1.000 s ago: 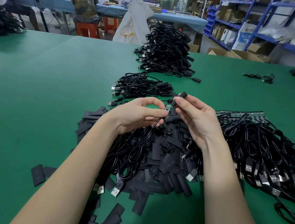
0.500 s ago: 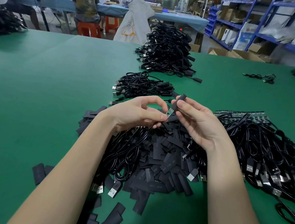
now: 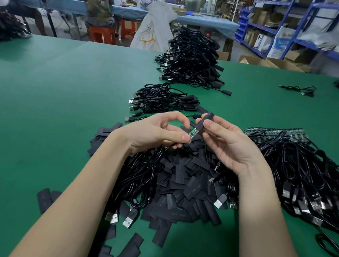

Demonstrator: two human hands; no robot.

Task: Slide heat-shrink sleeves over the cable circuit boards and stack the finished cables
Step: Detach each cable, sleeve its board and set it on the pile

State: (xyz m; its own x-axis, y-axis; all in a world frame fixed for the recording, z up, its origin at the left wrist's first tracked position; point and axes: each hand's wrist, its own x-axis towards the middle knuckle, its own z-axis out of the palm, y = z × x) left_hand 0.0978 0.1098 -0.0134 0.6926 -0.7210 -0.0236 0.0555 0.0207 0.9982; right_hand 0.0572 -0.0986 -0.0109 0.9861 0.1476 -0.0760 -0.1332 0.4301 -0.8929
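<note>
My left hand (image 3: 160, 132) pinches the base of a small green circuit board (image 3: 194, 132) on the end of a black cable (image 3: 140, 174) that hangs down over the pile. My right hand (image 3: 228, 145) pinches a black heat-shrink sleeve (image 3: 204, 121), whose lower end covers the board's far tip. Below both hands lies a heap of loose flat black sleeves (image 3: 180, 182). A small stack of sleeved cables (image 3: 162, 101) lies just beyond my hands. Unsleeved cables with green boards (image 3: 303, 169) are piled at the right.
A large heap of black cables (image 3: 192, 57) sits farther back on the green table (image 3: 55, 103). A few stray sleeves (image 3: 45, 198) lie at the left. A single cable (image 3: 298, 90) lies far right. A seated person (image 3: 97, 3) and blue shelves (image 3: 294, 26) are behind.
Both hands have dropped slightly toward me, and the sleeve's lower end has come onto the tip of the green board.
</note>
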